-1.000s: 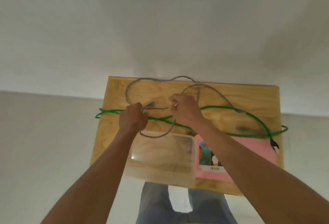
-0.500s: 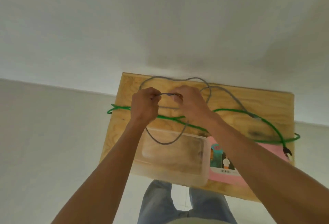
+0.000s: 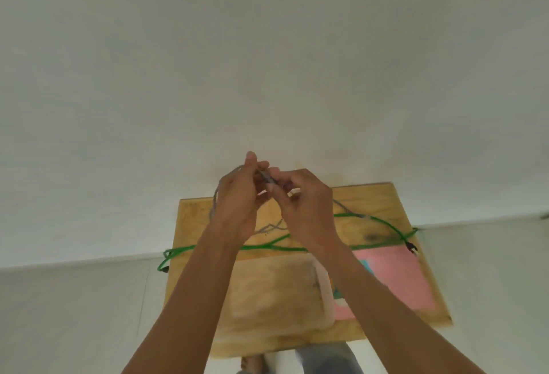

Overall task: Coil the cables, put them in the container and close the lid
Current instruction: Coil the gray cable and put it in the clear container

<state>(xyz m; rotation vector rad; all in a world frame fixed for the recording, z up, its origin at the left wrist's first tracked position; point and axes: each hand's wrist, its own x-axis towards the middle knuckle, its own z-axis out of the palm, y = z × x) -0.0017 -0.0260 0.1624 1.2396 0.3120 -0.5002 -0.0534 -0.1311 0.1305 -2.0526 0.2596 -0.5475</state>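
While I stand over it, surface (image 3: 383,204): a small plywood board, pale and knotty, with its far edge against the wall.
Room: a plain off-white wall (image 3: 267,62) fills most of the view; it meets a pale floor (image 3: 74,314) along a line behind the surface.
Left hand (image 3: 237,198): raised above the far edge, fingers pinched on the grey cable (image 3: 214,204).
Right hand (image 3: 306,204): just beside the left, fingers curled onto the same grey cable near its dark end plug.
Grey cable: one loop hangs from my left hand; a slack part lies on the wood between my wrists, another runs off to the right.
Green cable (image 3: 383,223): uncoiled, sprawled across the surface, hanging past both side edges.
Container (image 3: 267,293): clear plastic, blurred, on the near half under my forearms.
Pink sheet (image 3: 395,272): flat on the wood, right of the container.
Below the near edge: my jeans (image 3: 326,361).
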